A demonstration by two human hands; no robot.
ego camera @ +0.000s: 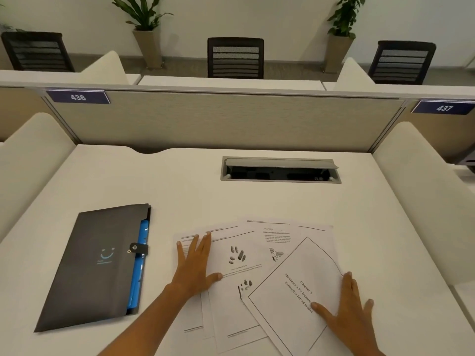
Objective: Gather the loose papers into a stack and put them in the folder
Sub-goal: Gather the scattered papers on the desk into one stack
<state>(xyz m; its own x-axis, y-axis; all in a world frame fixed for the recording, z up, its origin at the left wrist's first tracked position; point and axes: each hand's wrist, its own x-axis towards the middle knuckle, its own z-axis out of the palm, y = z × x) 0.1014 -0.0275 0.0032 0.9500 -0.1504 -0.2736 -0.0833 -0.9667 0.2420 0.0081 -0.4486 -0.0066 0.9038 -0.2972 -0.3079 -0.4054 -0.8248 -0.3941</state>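
Papers (257, 273) fanned out loose near the desk's (180, 181) front edge — not stacked. Left hand (195, 263) flat on the left sheets, right hand (347, 307) flat on the tilted title page, fingers spread, gripping nothing. Folder (95, 265) closed, toward the front-left corner — apart from papers.

Blue plate (78, 96) on the partition reads "436", its neighbour (444, 108) "437". The top sheet (295, 289) shows "Chapter 3", "McKinsey's 7's" and "Porter five forces model".
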